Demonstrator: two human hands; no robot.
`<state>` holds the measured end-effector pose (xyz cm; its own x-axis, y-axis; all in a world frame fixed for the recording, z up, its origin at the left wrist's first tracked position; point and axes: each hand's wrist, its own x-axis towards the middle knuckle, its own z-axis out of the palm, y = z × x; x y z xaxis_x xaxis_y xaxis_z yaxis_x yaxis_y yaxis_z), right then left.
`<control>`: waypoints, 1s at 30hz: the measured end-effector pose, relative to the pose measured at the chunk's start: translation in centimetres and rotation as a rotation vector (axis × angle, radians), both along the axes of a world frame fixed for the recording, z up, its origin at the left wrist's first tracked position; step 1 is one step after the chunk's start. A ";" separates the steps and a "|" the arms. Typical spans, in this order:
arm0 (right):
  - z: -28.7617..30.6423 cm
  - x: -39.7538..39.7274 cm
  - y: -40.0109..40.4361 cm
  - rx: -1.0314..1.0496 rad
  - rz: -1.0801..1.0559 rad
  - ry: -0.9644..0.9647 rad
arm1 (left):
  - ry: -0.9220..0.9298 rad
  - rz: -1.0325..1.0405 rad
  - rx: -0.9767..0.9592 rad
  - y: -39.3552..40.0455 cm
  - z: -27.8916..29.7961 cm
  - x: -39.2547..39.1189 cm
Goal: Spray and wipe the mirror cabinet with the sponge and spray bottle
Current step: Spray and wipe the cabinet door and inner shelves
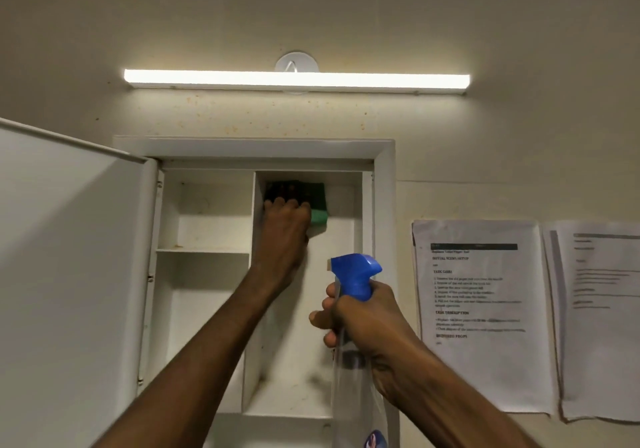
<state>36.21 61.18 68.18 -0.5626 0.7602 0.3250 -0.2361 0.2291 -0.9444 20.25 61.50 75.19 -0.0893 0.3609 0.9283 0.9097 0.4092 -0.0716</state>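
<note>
The cabinet stands open, its door swung out to the left. Inside, a divider splits it into a left side with a shelf and a tall right bay.

The left hand reaches up into the top of the right bay, against the divider. Its fingers are curled over the sponge and press it to the back wall; the fingertips themselves are hidden in shadow, so how far they wrap I cannot tell. The sponge sits at the bay's upper left corner, its long axis running across the bay, its green end sticking out to the right of the knuckles.

The right hand holds the bottle upright in front of the cabinet's lower right edge, well below the sponge. The fingers are wrapped round the neck just under the blue trigger head, whose nozzle points left and inward. Whether a finger lies on the trigger is not clear.

By my reading, this is the wiping step in the right bay. The relation that matters: bare back wall lies to the right of and below the sponge, so the stroke probably runs right along the top, then down. The left hand is the nearer one for it; the bottle hangs in front of the lower part of the bay and may need to move aside.

Two papers hang on the wall to the right, and a light bar glows above.
</note>
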 end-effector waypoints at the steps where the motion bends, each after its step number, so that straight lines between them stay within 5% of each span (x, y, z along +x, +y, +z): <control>1: -0.1 -0.6 -0.1 -0.011 -0.001 -0.003 | 0.019 0.005 -0.026 -0.3 0.5 -0.2; 9: 0.7 -4.1 -0.3 -0.122 -0.024 0.016 | 0.182 0.032 -0.179 -2.1 2.2 -1.2; 30: -3.3 -4.5 -0.9 -0.193 -0.053 -0.122 | -0.004 0.066 -0.190 -1.9 -2.2 0.1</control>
<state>31.68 60.23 64.90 -0.5464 0.8311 0.1031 -0.1100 0.0508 -0.9926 20.39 59.56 73.01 -0.1218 0.5227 0.8438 0.8817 0.4473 -0.1498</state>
